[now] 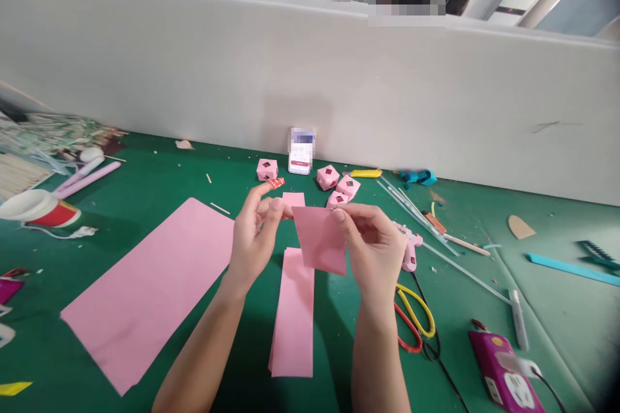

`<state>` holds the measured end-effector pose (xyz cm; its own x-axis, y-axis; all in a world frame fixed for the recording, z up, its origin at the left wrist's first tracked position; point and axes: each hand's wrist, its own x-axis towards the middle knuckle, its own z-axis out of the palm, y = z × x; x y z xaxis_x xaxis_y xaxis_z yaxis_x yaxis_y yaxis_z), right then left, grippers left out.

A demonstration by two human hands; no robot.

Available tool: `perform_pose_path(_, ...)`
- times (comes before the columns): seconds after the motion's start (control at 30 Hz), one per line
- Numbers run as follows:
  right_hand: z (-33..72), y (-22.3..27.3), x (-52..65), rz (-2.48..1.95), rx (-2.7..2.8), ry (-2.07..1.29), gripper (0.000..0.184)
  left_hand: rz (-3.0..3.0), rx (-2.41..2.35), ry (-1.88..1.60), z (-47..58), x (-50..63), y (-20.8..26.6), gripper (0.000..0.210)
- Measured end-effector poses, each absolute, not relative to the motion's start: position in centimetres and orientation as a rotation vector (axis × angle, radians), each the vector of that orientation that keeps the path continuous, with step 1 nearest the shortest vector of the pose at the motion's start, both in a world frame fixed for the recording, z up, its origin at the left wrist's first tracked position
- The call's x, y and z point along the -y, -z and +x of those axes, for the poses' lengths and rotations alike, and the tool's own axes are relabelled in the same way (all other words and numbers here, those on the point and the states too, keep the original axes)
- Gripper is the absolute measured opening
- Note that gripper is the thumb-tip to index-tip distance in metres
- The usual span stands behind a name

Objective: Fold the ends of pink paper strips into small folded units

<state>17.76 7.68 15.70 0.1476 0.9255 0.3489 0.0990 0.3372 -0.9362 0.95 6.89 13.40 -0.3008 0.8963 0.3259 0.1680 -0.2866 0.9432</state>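
While the grip of the right hand [378, 248] pinches a pink paper piece [320, 242] above pink strips [294, 322] on the green table [227, 171], the left hand [255, 232], fingers loosely curled, is at the piece's upper left corner. Whether that grip holds it, I cannot tell.

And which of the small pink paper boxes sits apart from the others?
The leftmost box, left of the phone; the other three boxes cluster together on the phone's right.

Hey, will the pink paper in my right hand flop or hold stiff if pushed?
The paper is probably light: the right hand merely pinches it. It seems fairly stiff, hanging nearly flat, but, looking thin, might bend.
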Motion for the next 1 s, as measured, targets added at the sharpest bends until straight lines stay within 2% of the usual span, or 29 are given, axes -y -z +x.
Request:
perform_pose_path(0.33,17.5,-15.7,-7.7,-1.06,1.359,-0.866,0.006,1.326,-1.431,-1.593,0.3,-7.1,-13.0,0.041)
perform_pose_path(0.47,17.5,-15.6,-7.6,-1.014,1.376,-0.909,0.007,1.274,-1.422,-1.569,0.7,-6.9,-13.6,0.052)
perform_pose_path(0.57,17.6,-15.4,-7.7,-1.039,1.413,-0.935,0.011,1.225,-1.418,-1.57,0.9,-6.9,-13.8,0.061)
perform_pose_path(0.83,17.5,-14.9,-8.0,-1.13,1.516,-0.948,0.027,1.256,-1.393,-1.6,0.8,-6.9,-13.8,0.065)
perform_pose_path(1.0,17.6,-14.9,-8.0,-1.188,1.532,-0.983,0.027,1.255,-1.406,-1.574,1.0,-6.5,-14.2,0.068)
